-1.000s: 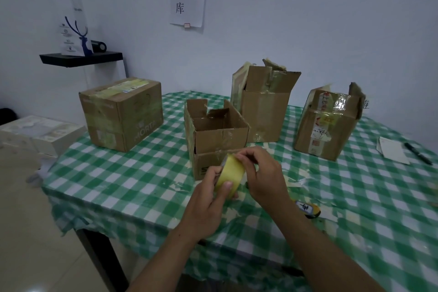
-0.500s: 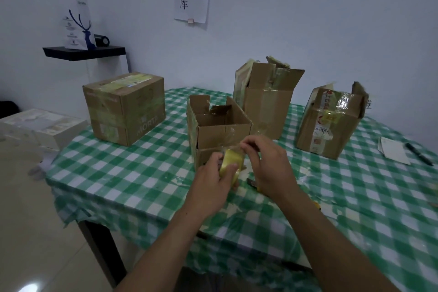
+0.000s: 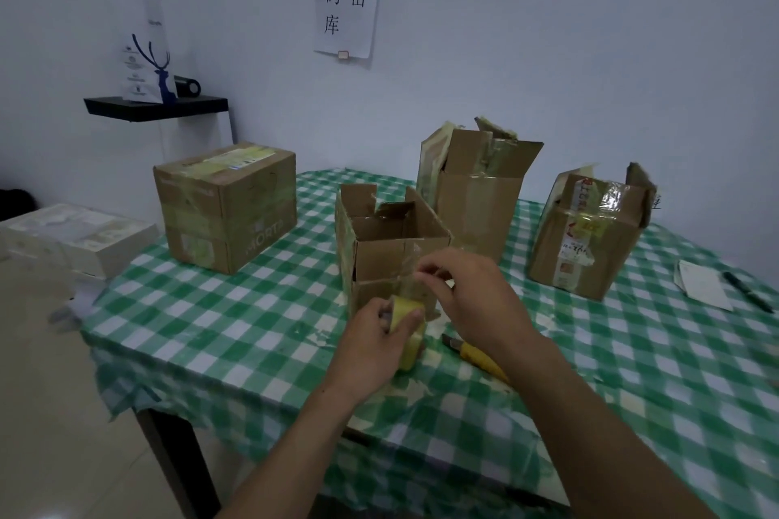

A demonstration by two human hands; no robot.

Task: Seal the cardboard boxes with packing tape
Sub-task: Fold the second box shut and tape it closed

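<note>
Near the front edge of the worktop, left of centre: tape roll, yellowish, held on edge. Left hand grip is wrapped round the roll, with the thumb over its outer band. Right hand grip is pinching the free end of a clear tape strip, thumb and forefinger together, just above the roll. The strip is faint and runs from the roll up to the pinch.

Both hands sit right in front of the small open box at worktop centre, flaps up, top unsealed. Can't tell if the strip touches its front wall.

Yellow utility knife lies flat, just right of the roll, partly under the right wrist.

- Tall open box: behind the small one, near the back edge, flaps up.
- Sealed box: back-left corner, tape across the top.
- Fourth box: toward the right edge, leaning, flaps partly up, glossy tape on it.
- Paper and pen: at the right edge.

Green-check cloth covers the worktop.
</note>
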